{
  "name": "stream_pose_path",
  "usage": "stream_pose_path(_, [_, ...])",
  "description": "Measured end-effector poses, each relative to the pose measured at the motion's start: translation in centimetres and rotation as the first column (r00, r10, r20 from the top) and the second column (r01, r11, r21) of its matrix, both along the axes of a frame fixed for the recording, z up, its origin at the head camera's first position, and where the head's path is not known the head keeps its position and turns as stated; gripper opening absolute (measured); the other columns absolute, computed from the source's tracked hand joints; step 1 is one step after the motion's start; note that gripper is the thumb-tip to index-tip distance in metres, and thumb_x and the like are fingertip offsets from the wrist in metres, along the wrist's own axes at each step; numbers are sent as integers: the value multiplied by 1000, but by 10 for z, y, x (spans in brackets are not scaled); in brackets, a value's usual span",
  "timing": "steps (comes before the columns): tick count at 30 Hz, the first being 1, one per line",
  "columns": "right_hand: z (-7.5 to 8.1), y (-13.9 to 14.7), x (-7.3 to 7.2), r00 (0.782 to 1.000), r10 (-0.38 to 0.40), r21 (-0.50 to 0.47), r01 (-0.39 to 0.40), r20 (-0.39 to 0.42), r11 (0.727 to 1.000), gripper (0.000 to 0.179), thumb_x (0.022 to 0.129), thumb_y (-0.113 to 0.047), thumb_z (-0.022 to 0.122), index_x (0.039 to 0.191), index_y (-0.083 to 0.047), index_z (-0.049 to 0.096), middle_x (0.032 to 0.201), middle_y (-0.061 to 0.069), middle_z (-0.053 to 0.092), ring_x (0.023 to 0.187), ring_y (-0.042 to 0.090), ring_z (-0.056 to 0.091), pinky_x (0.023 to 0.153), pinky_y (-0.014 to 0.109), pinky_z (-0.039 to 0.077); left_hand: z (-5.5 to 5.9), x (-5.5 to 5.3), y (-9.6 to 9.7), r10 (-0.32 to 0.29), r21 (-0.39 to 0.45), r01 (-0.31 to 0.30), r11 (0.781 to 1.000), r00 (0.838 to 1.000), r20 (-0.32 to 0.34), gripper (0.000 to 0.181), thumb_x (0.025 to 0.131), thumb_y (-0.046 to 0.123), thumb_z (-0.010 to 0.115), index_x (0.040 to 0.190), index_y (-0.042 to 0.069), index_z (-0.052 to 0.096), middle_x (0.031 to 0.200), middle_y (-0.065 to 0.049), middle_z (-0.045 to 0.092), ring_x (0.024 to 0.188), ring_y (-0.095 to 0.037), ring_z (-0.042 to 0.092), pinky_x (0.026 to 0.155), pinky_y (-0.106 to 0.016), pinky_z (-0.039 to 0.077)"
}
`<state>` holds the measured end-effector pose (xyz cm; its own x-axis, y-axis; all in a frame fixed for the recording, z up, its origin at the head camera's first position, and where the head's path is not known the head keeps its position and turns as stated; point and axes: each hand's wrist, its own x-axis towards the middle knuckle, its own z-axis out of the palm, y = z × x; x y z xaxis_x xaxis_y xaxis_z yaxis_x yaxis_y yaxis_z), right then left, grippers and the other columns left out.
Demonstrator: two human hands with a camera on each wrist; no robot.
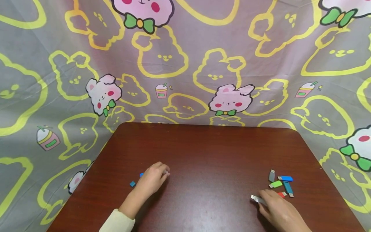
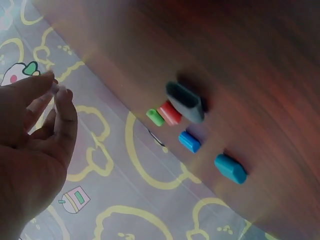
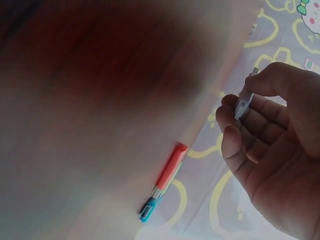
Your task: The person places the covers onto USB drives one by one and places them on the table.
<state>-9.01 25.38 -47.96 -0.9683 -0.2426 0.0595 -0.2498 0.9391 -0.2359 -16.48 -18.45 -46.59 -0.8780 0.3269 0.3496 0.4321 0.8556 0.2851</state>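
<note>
My left hand (image 1: 153, 178) is above the left part of the table, pinching a small whitish piece (image 2: 56, 90) between thumb and fingertips; it looks like a cap. My right hand (image 1: 276, 206) holds a white USB flash drive (image 3: 243, 102), its metal plug (image 1: 253, 197) pointing left. Beside the right hand lie uncapped drives: grey (image 1: 271, 176), blue (image 1: 286, 178), green (image 1: 275, 184), teal (image 1: 288, 188) and a red one (image 1: 282, 194) partly hidden by the hand. Near the left hand lie loose caps: dark grey (image 2: 186, 102), red (image 2: 170, 113), green (image 2: 155, 117), blue (image 2: 189, 141) and teal (image 2: 230, 168).
The brown wooden table (image 1: 203, 151) has rounded far corners. Behind it and along its sides hangs a grey cloth (image 1: 185, 87) printed with yellow bear outlines and pink rabbits. In the head view, the left hand hides most of the caps.
</note>
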Motion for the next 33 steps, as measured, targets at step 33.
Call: stream_pose_path(33, [2, -31, -12, 885, 178, -25, -209, -430, 978, 33, 69, -11, 89, 97, -15, 72, 91, -9, 64, 79, 10, 63, 67, 29, 55, 7, -3, 39, -200, -7, 200, 980, 977, -67, 16, 85, 10, 82, 99, 12, 75, 98, 1, 71, 95, -18, 66, 83, -34, 56])
